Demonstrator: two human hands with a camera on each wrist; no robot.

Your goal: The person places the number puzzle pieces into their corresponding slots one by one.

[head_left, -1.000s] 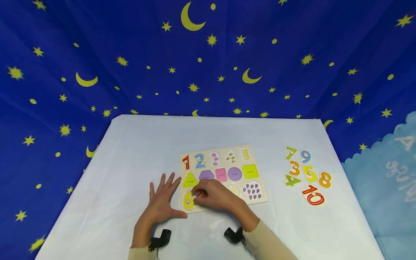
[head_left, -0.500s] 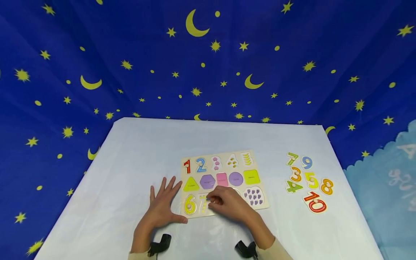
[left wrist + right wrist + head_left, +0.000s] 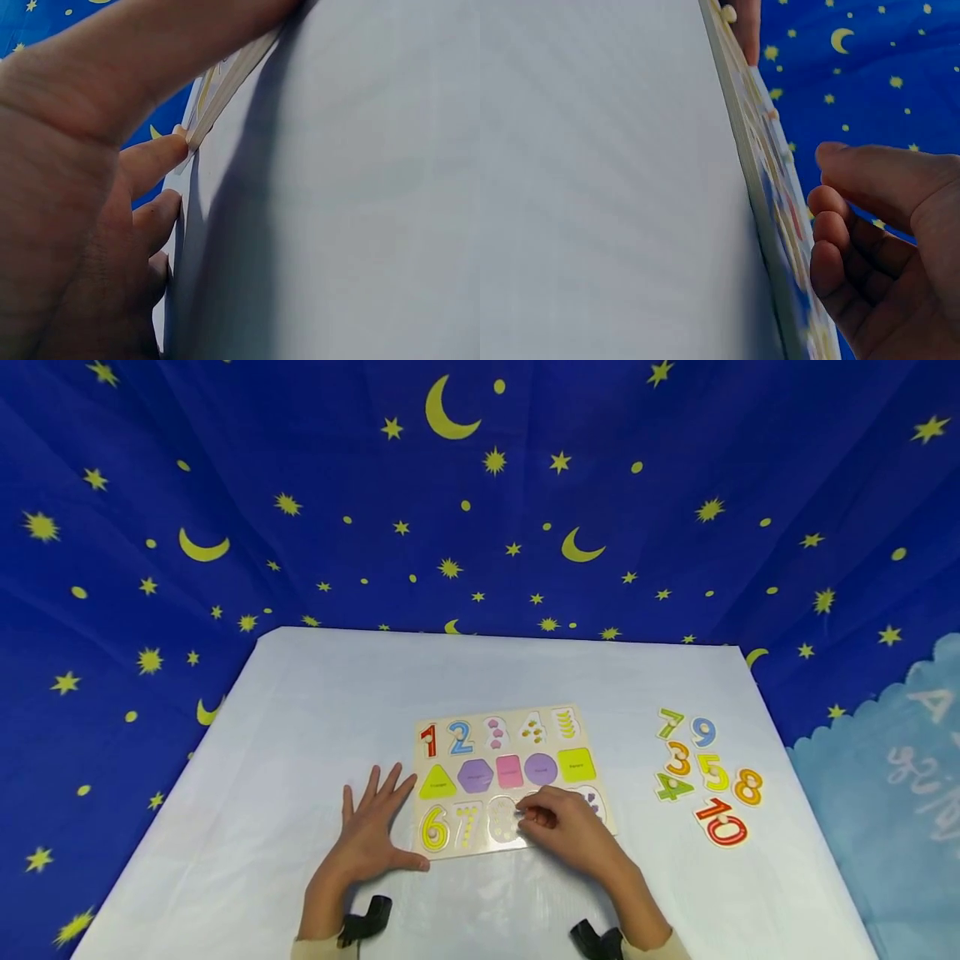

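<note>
A wooden number puzzle board lies on the table, with the red 1, blue 2 and yellow 6 seated in their recesses. My left hand spreads its fingers at the board's left side; in the left wrist view a fingertip touches the board's edge. Over the lower right of the board hovers my right hand, hiding part of the bottom row. Its fingers are loosely bent, and in the right wrist view nothing shows between thumb and fingers.
Right of the board lie the loose knobbed pieces: green 7, blue 9, orange 3, yellow 5, green 4, orange 8 and red 10. A blue star-patterned cloth rises behind the white table.
My right hand has moved away from the yellow 6, sliding right along the bottom row and uncovering the 7 and 8 recesses. The left hand stays at the board's edge.
</note>
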